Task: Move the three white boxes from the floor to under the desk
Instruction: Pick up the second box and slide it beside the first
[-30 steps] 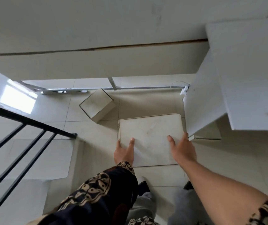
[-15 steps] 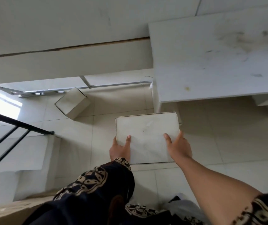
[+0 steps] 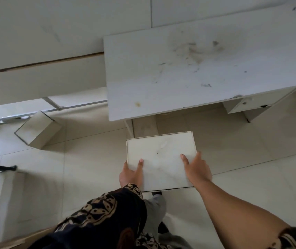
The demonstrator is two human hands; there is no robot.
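Since a second ago the box (image 3: 160, 159) has travelled from beside the desk's end panel to a spot in front of the opening beneath the desk (image 3: 188, 69), and the view has swung right with it, so the desktop now fills the upper right.

Fingers outward: the left hand (image 3: 129, 174) clasps the box's near-left corner, thumb laid on the lid and the other fingers hidden down the side. The right hand (image 3: 196, 168) clasps the near-right edge the same way, thumb on top. Both hands are closed on the box, which looks to be carried above the floor (image 3: 89, 168), though how high cannot be told.

What the next move turns on: the space under the desk lies straight ahead of the fingers and a little to the right, just past the box's far edge. The box's long axis runs left to right, roughly parallel to the desk's front edge, so it should go in broadside. The right hand is nearer the opening.

A second box (image 3: 35, 130) lies on the floor well to the left, tilted on an edge. No third box is in view.
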